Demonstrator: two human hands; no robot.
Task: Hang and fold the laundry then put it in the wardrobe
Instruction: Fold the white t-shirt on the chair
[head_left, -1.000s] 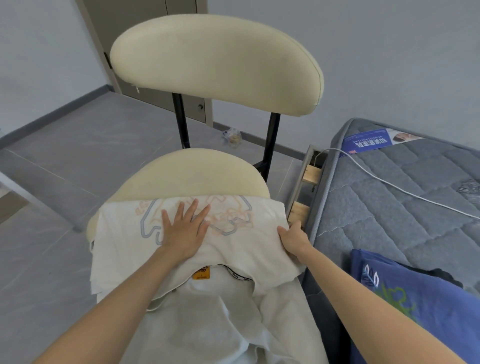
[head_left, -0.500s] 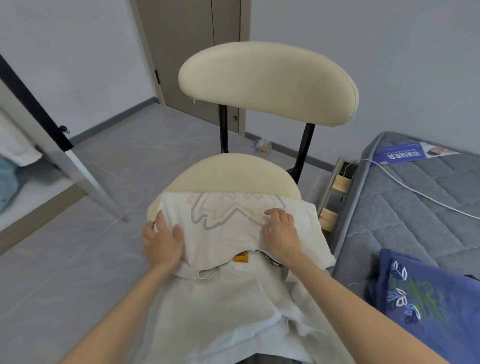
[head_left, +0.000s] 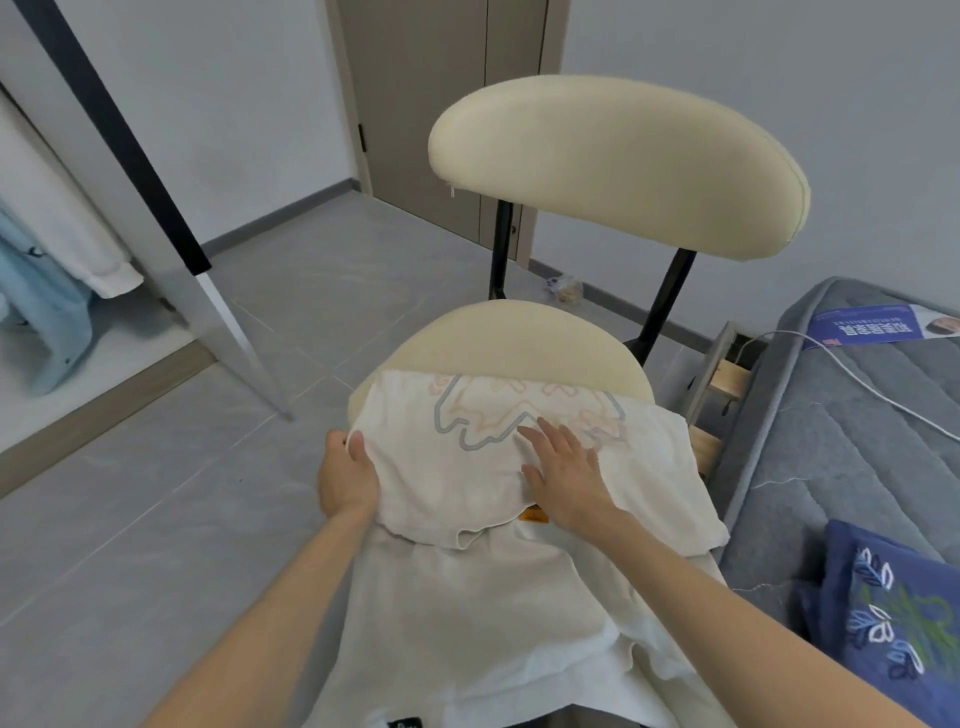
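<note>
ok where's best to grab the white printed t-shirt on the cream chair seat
Best pinch its side edges, coming in from left and right. The white printed t-shirt lies flat, doubled over on the cream chair seat, so only the edges offer a lip; the left hand grips the left one, the right hand presses flat on the print.

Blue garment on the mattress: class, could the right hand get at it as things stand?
Probably yes: the right hand rests flat on the white T-shirt, holding nothing, and the blue garment lies uncovered beside that arm.
</note>
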